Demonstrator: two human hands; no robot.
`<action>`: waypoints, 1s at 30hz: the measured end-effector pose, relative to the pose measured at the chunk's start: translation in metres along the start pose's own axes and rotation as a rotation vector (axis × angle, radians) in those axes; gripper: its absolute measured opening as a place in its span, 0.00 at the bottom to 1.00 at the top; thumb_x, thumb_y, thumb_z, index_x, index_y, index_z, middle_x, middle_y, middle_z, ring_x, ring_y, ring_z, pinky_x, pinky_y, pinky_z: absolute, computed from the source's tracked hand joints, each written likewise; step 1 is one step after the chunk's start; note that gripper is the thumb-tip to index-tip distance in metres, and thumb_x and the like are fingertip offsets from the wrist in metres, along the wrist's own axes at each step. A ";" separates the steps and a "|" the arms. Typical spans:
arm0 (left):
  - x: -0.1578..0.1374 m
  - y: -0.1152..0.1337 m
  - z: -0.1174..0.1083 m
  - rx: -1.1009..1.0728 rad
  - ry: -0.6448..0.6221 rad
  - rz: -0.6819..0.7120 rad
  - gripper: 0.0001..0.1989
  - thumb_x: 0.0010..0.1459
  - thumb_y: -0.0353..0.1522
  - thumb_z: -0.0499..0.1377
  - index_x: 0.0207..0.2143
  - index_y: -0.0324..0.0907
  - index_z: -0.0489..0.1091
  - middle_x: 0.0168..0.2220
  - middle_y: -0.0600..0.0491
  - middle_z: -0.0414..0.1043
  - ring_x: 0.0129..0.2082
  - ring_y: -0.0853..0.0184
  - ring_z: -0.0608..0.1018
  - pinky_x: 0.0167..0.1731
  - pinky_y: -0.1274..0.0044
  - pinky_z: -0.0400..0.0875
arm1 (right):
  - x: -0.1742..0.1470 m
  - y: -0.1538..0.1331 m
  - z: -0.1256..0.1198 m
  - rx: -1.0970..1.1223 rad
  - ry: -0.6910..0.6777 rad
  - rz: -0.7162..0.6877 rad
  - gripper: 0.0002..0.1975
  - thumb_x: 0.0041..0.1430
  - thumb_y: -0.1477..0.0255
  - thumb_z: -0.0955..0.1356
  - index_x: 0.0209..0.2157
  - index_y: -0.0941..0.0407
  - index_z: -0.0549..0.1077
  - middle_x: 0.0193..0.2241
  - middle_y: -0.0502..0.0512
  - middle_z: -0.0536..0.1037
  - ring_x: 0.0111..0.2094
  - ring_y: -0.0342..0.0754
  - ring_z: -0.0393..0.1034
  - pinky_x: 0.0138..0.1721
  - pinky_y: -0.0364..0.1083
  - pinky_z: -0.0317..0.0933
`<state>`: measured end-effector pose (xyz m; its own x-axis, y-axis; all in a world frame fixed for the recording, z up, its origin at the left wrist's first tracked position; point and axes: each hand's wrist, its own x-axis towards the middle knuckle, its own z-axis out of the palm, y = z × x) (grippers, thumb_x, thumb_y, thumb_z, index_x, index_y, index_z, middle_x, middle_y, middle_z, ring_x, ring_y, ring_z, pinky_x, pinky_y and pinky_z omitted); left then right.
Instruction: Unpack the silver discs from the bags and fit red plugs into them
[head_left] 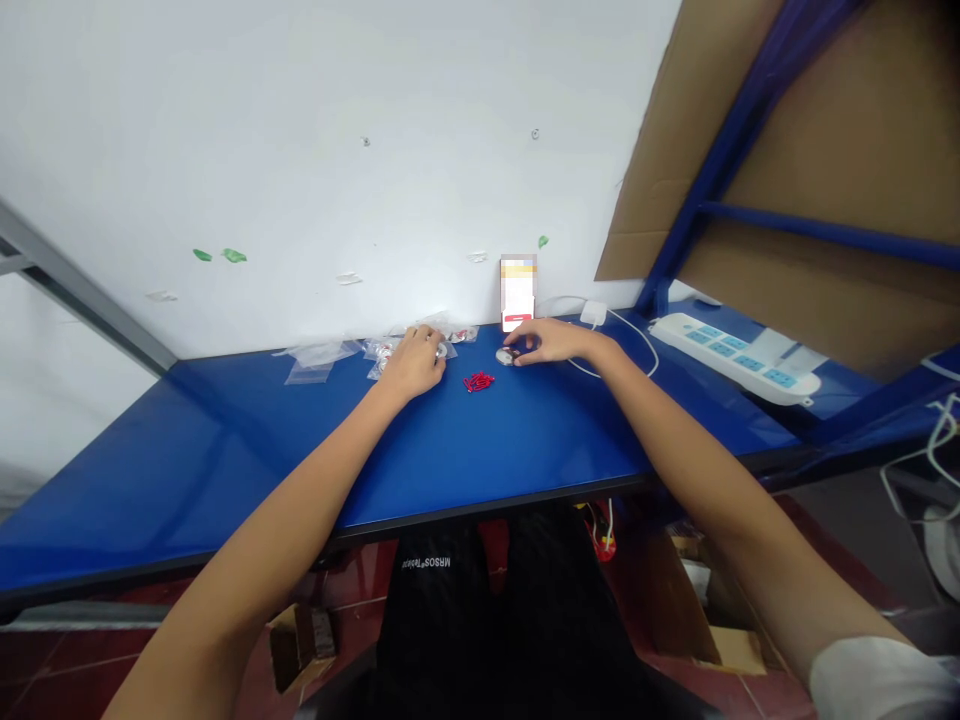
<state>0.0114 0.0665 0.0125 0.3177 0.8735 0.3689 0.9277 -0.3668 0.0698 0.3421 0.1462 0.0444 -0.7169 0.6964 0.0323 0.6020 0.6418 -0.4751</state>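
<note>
My left hand rests at the back of the blue table, its fingers bent down beside clear plastic bags with small red and white parts. A small silvery round piece shows at its fingertips; its kind is unclear. Farther right, my right hand reaches in with thumb and forefinger apart, over a little group of shiny silvery pieces too small to name. Between the hands lies a loose pile of small red, thin pieces.
A phone with a lit screen leans upright against the white wall. Flat empty clear bags lie left. To the right are a charger plug with white cable and a power strip. A blue metal frame stands beyond.
</note>
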 end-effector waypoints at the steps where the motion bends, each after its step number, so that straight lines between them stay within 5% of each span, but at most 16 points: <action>1: 0.000 -0.001 0.000 -0.002 0.001 -0.006 0.22 0.68 0.32 0.56 0.62 0.34 0.74 0.60 0.35 0.73 0.61 0.45 0.71 0.64 0.58 0.67 | 0.000 0.000 0.000 -0.009 0.002 -0.005 0.28 0.59 0.52 0.77 0.58 0.48 0.83 0.55 0.60 0.83 0.50 0.62 0.77 0.49 0.57 0.70; 7: 0.003 -0.001 -0.006 -0.044 0.041 -0.066 0.19 0.71 0.34 0.54 0.55 0.31 0.78 0.54 0.32 0.78 0.58 0.42 0.74 0.60 0.56 0.70 | -0.001 -0.006 -0.001 -0.032 0.017 0.011 0.26 0.61 0.53 0.76 0.57 0.49 0.84 0.53 0.62 0.84 0.49 0.62 0.77 0.49 0.58 0.69; 15: 0.004 -0.001 -0.018 -0.082 0.210 -0.095 0.20 0.68 0.26 0.53 0.58 0.33 0.78 0.56 0.35 0.79 0.60 0.44 0.74 0.63 0.56 0.67 | -0.004 -0.011 -0.003 -0.028 0.037 0.032 0.24 0.63 0.53 0.75 0.56 0.49 0.84 0.51 0.61 0.85 0.47 0.61 0.78 0.47 0.57 0.70; 30: 0.003 -0.012 -0.016 -0.249 0.219 -0.189 0.18 0.63 0.23 0.59 0.53 0.44 0.74 0.43 0.47 0.84 0.45 0.52 0.82 0.50 0.63 0.70 | -0.003 -0.013 0.000 -0.049 0.082 0.033 0.23 0.65 0.50 0.73 0.54 0.49 0.84 0.51 0.61 0.86 0.48 0.62 0.79 0.48 0.58 0.71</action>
<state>-0.0023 0.0687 0.0278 0.0707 0.8542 0.5151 0.8813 -0.2954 0.3689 0.3367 0.1361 0.0505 -0.6665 0.7401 0.0900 0.6427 0.6315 -0.4337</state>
